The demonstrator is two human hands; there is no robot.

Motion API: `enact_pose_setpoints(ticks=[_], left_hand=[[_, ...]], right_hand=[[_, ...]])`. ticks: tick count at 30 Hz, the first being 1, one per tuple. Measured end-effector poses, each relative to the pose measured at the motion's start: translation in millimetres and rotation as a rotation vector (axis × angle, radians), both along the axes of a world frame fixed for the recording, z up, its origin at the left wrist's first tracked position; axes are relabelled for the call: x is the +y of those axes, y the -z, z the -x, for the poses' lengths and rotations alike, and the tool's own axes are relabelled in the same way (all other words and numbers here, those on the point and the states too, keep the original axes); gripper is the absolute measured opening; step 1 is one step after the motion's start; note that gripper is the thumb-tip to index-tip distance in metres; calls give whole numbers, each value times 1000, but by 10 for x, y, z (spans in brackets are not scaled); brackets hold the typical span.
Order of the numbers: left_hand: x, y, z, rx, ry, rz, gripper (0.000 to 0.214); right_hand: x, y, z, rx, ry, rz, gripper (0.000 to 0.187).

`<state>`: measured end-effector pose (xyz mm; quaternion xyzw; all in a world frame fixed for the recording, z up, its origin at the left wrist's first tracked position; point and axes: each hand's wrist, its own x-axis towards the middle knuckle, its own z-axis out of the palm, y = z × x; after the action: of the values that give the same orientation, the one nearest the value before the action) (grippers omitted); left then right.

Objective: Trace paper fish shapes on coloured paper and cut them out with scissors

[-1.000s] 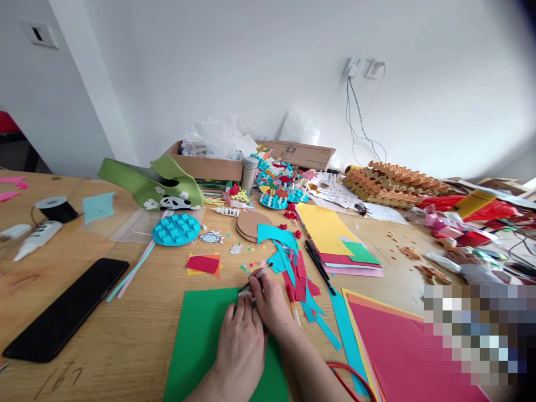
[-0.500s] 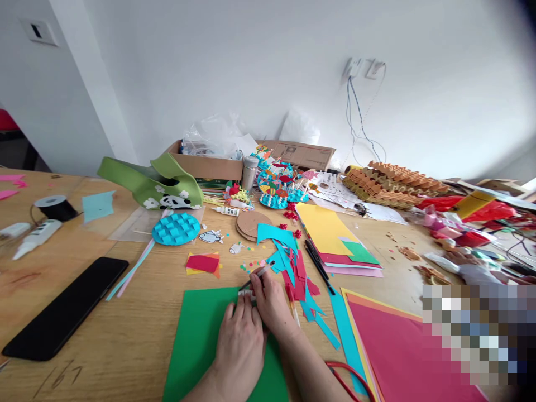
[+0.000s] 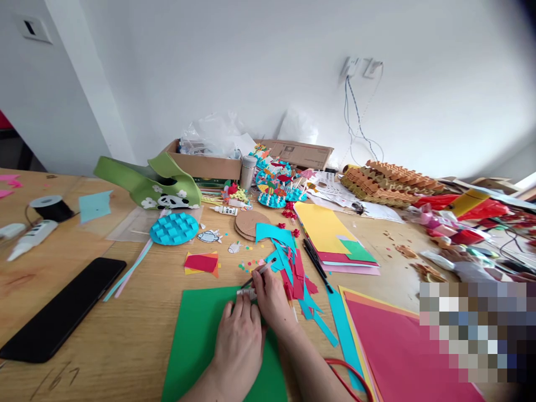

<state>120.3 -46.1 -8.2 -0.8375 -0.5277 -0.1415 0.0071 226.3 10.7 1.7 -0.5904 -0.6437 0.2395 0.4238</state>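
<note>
My right hand [image 3: 270,301] grips a pen [image 3: 268,264] near the far edge of the green paper [image 3: 195,338]; my left hand [image 3: 239,340] lies outstretched, palm down, against a white strip [image 3: 246,293] on that sheet.

Sheet [image 3: 190,340] under hands [image 3: 238,335] — paper stack [image 3: 393,346] to right, bag [image 3: 161,192] behind at left, cardboard discs [image 3: 246,224] behind.

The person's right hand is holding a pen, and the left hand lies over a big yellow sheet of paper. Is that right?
Not quite: the sheet of paper under the left hand is green, as the head view shows. The right hand does hold a pen.
</note>
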Motion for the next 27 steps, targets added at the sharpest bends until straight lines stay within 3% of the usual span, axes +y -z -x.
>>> enact_pose_setpoints(ticks=[8,17,27], left_hand=[[27,-10,13,-23,8,5,35],[47,104,20,-102,-1,-48,39],[70,75,33,-162,-1,-40,36]], right_hand=[[2,2,-29,-36,28,-33,20],[34,70,-87,-160,70,-108,24],[47,72,-109,-193,71,-145,21]])
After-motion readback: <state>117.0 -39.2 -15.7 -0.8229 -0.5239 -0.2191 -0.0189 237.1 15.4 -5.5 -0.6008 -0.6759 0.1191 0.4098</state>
